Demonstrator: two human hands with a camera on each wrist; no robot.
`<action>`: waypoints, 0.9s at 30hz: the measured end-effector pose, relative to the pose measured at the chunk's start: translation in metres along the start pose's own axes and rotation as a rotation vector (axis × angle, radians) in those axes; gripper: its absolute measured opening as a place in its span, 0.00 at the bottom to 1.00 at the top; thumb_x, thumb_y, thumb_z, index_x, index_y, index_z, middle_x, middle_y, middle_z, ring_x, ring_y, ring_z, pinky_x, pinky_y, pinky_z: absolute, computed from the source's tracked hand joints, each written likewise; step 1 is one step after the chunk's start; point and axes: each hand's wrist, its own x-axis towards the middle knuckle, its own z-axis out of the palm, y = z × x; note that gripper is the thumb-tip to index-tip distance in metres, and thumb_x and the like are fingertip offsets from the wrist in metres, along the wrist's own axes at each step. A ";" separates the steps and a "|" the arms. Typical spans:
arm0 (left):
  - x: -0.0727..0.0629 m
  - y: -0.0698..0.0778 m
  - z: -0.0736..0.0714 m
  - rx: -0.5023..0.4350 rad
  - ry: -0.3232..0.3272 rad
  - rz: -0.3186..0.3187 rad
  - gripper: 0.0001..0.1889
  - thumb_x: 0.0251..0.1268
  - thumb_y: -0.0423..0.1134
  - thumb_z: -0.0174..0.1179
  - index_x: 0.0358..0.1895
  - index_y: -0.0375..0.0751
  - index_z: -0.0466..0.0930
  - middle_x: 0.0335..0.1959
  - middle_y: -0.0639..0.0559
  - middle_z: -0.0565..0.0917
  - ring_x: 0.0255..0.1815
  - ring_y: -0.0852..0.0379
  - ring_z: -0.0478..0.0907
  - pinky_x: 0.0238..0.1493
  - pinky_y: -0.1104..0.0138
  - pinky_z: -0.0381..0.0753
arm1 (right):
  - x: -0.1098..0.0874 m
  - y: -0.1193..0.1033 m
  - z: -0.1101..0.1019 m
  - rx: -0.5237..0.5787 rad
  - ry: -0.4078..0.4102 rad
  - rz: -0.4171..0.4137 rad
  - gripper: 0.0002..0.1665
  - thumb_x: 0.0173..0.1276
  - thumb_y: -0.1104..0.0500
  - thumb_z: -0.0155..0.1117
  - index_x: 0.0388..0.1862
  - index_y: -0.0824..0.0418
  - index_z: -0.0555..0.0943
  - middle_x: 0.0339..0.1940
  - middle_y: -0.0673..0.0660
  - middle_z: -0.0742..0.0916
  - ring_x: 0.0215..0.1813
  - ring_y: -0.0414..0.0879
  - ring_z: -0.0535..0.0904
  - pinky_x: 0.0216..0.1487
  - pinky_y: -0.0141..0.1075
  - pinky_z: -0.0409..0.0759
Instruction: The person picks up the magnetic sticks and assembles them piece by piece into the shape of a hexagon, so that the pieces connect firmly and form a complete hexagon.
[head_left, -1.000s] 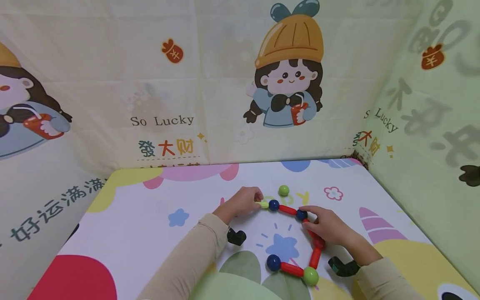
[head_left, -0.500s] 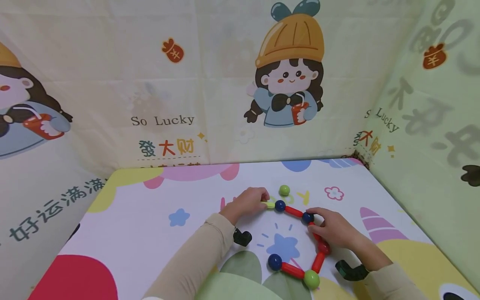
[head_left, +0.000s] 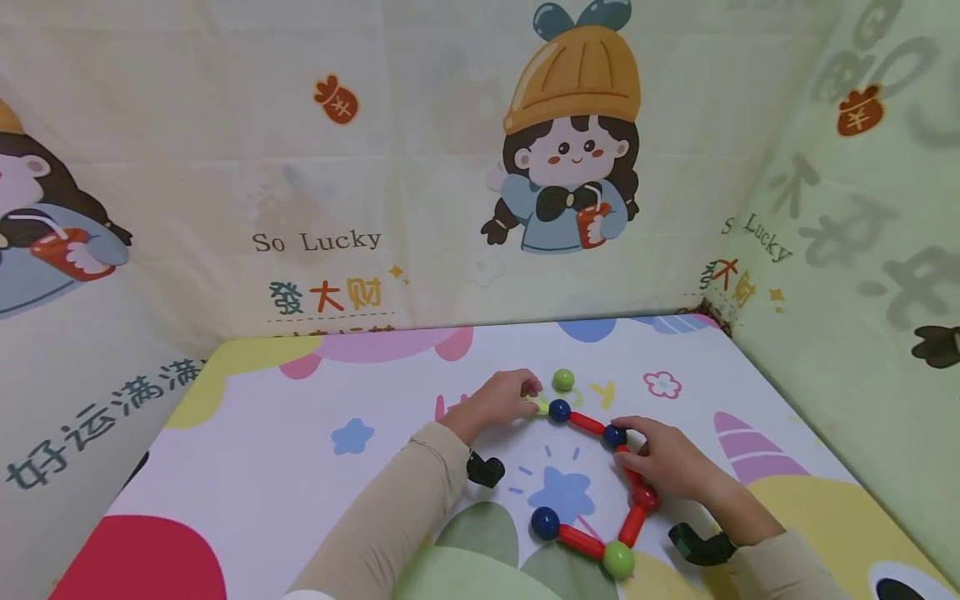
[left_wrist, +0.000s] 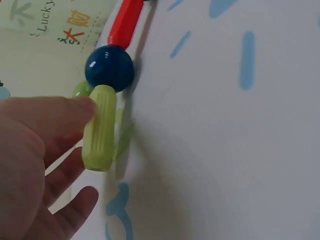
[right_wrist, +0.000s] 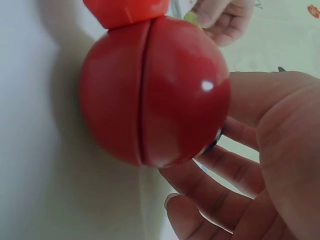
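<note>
Yellow-green and slim, a short rod [head_left: 542, 408] is showing at the fingertips of the left hand [head_left: 501, 402] in the head view, its long axis running nearly sideways over the desk [head_left: 262, 467]. At its right end it is meeting the first blue ball [head_left: 558, 411], and from there a bent chain [head_left: 639, 482] is passing through the upper red rod [head_left: 587, 423], the second blue ball [head_left: 615, 436], the red ball [head_left: 644, 497] and the joined green ball [head_left: 618, 560], ending at the third blue ball [head_left: 545, 522]. The right hand [head_left: 666, 452] is holding the chain at the second blue ball. A loose green ball [head_left: 563, 380] is lying just beyond the first blue ball, apart from the chain and nearer the left hand than the right.

From the left wrist, the left thumb is pressing on the short rod's side in a pinch, while the lower fingers are hanging clear of it. The rod's bare end is facing the viewer, its other end is touching the first blue ball, and the loose green ball is peeping out behind, mostly hidden.

From the right wrist, the red ball is covering much of the right hand's grip; only a dark sliver is showing there, so the exact contact is escaping view. Beyond, the left hand is pinching the short rod, well apart from the right.
</note>
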 end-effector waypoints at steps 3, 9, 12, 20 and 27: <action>0.002 0.004 -0.004 -0.003 0.011 0.011 0.23 0.71 0.37 0.61 0.68 0.41 0.72 0.59 0.51 0.80 0.61 0.53 0.75 0.63 0.63 0.73 | 0.001 -0.003 0.001 0.004 0.000 0.004 0.33 0.64 0.55 0.73 0.66 0.63 0.75 0.43 0.56 0.82 0.31 0.45 0.74 0.27 0.36 0.78; 0.014 0.020 0.004 0.099 0.035 0.022 0.28 0.75 0.41 0.56 0.76 0.46 0.64 0.70 0.53 0.73 0.72 0.52 0.66 0.70 0.58 0.64 | 0.002 -0.003 0.002 -0.005 0.002 0.005 0.33 0.64 0.56 0.73 0.66 0.63 0.76 0.46 0.57 0.82 0.32 0.46 0.74 0.28 0.36 0.78; 0.020 0.028 0.012 0.171 0.030 0.012 0.28 0.75 0.45 0.56 0.76 0.50 0.65 0.69 0.55 0.73 0.72 0.53 0.64 0.70 0.55 0.64 | 0.003 -0.003 0.002 0.001 0.004 0.003 0.33 0.64 0.56 0.73 0.66 0.63 0.76 0.44 0.56 0.82 0.31 0.45 0.74 0.27 0.35 0.78; 0.017 0.028 0.007 0.330 0.066 -0.054 0.28 0.74 0.50 0.57 0.74 0.50 0.67 0.62 0.57 0.79 0.67 0.53 0.68 0.65 0.55 0.66 | 0.001 -0.002 0.004 0.032 0.002 0.022 0.34 0.64 0.55 0.73 0.66 0.62 0.75 0.39 0.54 0.81 0.31 0.45 0.74 0.28 0.36 0.78; 0.008 0.012 -0.010 0.218 0.076 -0.055 0.26 0.74 0.40 0.57 0.72 0.44 0.68 0.69 0.52 0.74 0.72 0.53 0.66 0.71 0.60 0.63 | -0.001 0.001 0.003 0.014 0.016 0.016 0.34 0.64 0.54 0.73 0.66 0.63 0.75 0.38 0.53 0.81 0.31 0.45 0.74 0.27 0.36 0.78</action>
